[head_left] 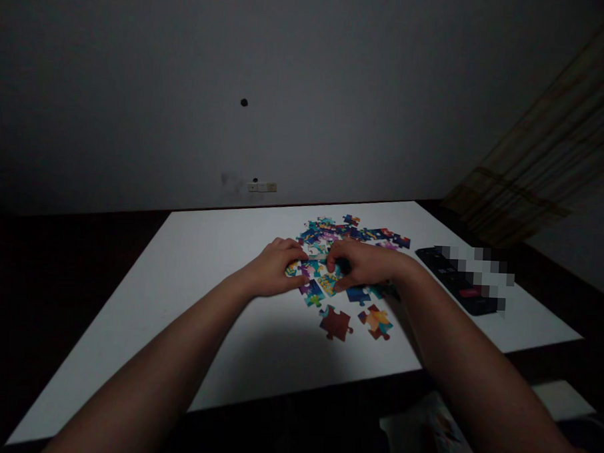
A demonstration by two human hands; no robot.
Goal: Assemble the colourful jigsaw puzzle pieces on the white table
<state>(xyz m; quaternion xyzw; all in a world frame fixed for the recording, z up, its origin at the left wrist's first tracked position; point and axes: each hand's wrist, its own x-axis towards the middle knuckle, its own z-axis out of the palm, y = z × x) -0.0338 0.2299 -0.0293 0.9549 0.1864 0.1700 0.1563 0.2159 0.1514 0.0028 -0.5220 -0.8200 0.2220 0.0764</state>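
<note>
Puzzle pieces (352, 233) lie clustered on the white counter (205, 249), right of its middle; step in hand judged to be aligning pieces with both hands. Left hand (275, 269) and right hand (363, 259) face each other across the cluster's near part, fingers bent and part-spread; whether either grips a piece cannot be told. Yellow-and-teal piece (328, 283) lies at the right thumb, apparently touching; next move likely calls for light pressure, edges matched.
</note>
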